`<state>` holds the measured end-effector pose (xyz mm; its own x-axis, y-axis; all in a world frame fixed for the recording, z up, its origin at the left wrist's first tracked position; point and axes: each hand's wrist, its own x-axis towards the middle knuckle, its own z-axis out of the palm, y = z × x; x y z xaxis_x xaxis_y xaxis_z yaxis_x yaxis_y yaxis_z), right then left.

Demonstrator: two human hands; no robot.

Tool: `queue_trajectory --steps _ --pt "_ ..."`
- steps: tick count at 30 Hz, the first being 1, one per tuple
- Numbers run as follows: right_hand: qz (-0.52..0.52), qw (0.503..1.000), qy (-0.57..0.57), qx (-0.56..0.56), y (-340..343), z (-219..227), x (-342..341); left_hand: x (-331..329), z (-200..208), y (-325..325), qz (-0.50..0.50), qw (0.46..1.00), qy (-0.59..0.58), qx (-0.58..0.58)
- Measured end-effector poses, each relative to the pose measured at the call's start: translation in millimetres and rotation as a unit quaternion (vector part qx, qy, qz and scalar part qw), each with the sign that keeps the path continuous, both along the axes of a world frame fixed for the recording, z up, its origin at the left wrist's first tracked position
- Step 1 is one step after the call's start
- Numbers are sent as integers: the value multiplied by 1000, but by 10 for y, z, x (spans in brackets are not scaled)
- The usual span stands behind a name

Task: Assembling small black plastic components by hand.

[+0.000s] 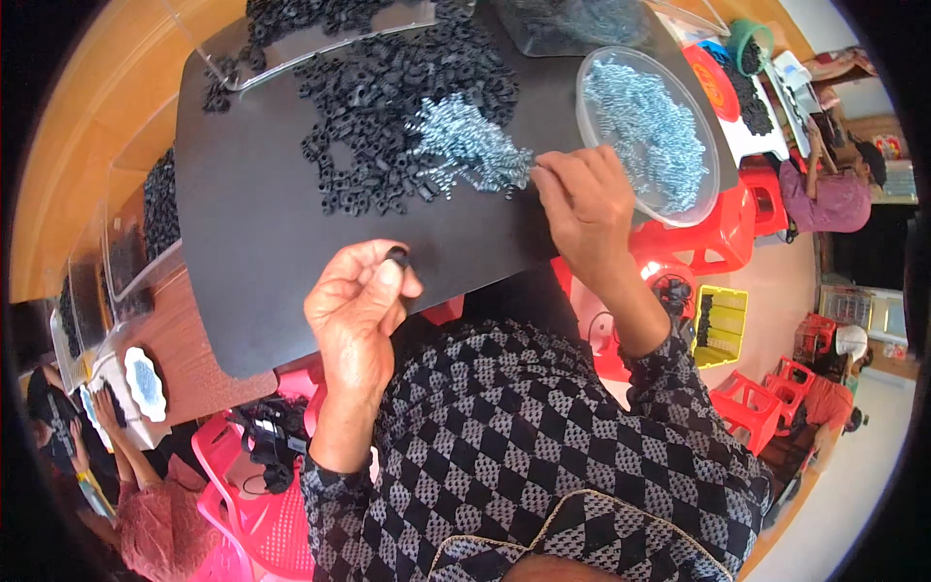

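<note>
Near the table's front edge, my left hand (pixel 357 306) is closed, pinching a small black plastic part (pixel 398 256) between thumb and forefinger. My right hand (pixel 589 199) is at the right end of a heap of silver screws (pixel 475 141). Its thumb and forefinger are pressed together against the outermost screws, and whatever lies between the tips is too small to make out. Behind and left of the screws spreads a large pile of black plastic parts (pixel 388 107). Both heaps lie directly on the dark tabletop (pixel 242 223).
A round clear tub (pixel 590 116) of screws stands at the right edge, with a transparent container (pixel 572 29) behind it. A clear bin's rim (pixel 339 60) crosses the far left. Red stools (pixel 713 233), a pink chair (pixel 262 529) and a yellow crate (pixel 721 330) surround the table. Other people work nearby.
</note>
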<state>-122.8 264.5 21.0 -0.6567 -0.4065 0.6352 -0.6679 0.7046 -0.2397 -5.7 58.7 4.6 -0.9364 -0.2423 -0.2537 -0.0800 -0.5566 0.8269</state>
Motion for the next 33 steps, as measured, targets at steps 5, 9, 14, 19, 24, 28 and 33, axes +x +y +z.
queue_trajectory --steps 5,9,14,19,24,28,33 --pt "96 984 -104 -107 -282 156 187 -69 -22 37 -15 1000 3 -14" --pt "189 954 -161 -167 -554 72 261 -66 -19 65 -17 1000 5 -25" --pt "216 942 -176 -186 -713 -13 290 -77 -24 31 -14 1000 -9 -21" --pt "211 947 -148 -191 -737 -65 273 -107 -45 35 2 1000 1 -15" --pt "203 952 -144 -180 -730 -88 252 -140 -37 30 2 1000 -6 -19" --pt "200 952 -141 -184 -737 -93 244 -141 -33 38 -4 1000 -5 -28" --pt "217 960 -74 -163 -747 -136 231 -131 -35 39 -6 1000 -9 -28"
